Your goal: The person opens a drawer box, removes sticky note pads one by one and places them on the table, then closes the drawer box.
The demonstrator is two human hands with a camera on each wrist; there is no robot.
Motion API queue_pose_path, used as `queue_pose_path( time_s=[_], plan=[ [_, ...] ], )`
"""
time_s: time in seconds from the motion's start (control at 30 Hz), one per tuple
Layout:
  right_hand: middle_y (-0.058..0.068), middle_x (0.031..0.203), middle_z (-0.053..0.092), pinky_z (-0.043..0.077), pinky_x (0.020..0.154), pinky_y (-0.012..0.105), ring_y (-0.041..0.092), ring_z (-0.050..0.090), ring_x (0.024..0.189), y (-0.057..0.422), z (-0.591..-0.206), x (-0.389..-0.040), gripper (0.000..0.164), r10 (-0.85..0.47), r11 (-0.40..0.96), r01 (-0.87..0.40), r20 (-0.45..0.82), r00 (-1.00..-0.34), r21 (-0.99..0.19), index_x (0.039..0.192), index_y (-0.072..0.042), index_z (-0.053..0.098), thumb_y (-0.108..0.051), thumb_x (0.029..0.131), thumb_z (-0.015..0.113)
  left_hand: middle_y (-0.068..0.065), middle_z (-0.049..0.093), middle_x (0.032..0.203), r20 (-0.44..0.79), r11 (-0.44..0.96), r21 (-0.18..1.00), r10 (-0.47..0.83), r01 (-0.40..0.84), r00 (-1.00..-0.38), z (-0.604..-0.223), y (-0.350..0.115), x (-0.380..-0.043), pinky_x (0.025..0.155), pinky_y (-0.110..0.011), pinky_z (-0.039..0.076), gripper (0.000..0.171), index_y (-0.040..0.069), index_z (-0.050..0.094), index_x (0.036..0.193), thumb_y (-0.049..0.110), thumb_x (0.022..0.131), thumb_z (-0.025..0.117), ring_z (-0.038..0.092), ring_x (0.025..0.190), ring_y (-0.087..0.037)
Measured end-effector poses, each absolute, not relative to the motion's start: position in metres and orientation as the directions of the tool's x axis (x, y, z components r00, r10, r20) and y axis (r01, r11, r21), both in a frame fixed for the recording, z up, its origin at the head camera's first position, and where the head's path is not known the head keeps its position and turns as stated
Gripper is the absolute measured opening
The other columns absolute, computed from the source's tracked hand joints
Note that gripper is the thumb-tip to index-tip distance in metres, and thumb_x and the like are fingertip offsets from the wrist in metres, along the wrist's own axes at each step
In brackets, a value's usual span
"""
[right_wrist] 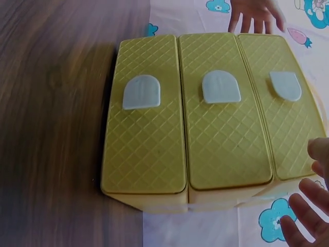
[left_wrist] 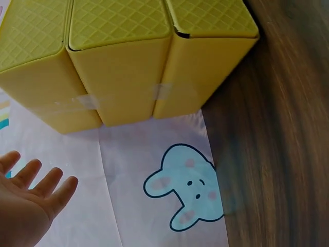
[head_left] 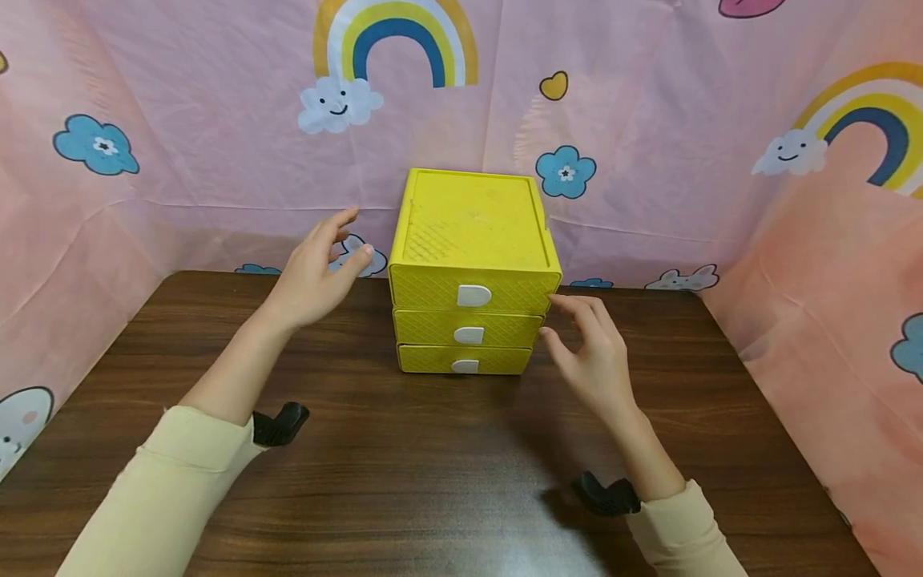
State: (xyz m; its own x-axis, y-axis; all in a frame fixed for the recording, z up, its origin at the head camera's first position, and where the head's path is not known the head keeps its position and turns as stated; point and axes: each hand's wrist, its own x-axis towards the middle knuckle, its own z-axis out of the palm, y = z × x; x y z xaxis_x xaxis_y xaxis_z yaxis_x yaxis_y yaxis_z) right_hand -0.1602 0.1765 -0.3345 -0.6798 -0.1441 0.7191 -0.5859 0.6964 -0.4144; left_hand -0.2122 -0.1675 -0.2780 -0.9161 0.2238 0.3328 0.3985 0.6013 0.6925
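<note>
A yellow three-drawer storage box (head_left: 476, 224) stands on the dark wooden table, its drawer fronts facing me. Each front has a lattice pattern and a white handle (head_left: 473, 296); all the drawers are pushed in. To the left of the box, my left hand (head_left: 310, 276) is held in the air with fingers spread and nothing in it. My right hand (head_left: 594, 353) is at the box's right side, its fingertips right by the edge of the upper drawers, fingers slightly bent and holding nothing. In the left wrist view, clear tape (left_wrist: 162, 91) runs along the side of the drawers.
Pink cloth (head_left: 238, 120) printed with rainbows, clouds and flowers hangs behind the table (head_left: 404, 473) and on both sides. Black wrist mounts (head_left: 281, 425) sit at both cream sleeves (head_left: 162, 489).
</note>
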Motion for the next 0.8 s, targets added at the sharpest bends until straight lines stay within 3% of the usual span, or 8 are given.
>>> queue_pose_path(
  time_s=[0.23,0.8],
  plan=[
    [0.011,0.099,0.057,0.048,0.079,0.035,0.020,0.055,0.091,0.168,-0.329,-0.161,0.036,-0.116,0.681,-0.598,0.744,-0.658,-0.423,0.114,-0.006,0.061,-0.008,0.079,0.070,-0.001,0.030,0.148,0.296,0.573,0.737,0.204,0.359,-0.933,-0.270,-0.161,-0.218,0.102,-0.049,0.034,0.061,0.019,0.028,0.145,0.045,0.093,0.045,0.035,0.131,-0.029],
    [0.010,0.098,0.058,0.047,0.072,0.028,0.020,0.056,0.087,0.143,-0.324,-0.163,0.034,-0.133,0.653,-0.637,0.767,-0.628,-0.409,0.112,-0.005,0.061,-0.008,0.079,0.070,-0.002,0.027,0.150,0.190,0.529,0.803,0.207,0.273,-0.960,-0.266,-0.149,-0.229,0.097,-0.050,0.040,0.062,0.021,0.025,0.146,0.046,0.093,0.046,0.035,0.132,-0.027]
  ],
)
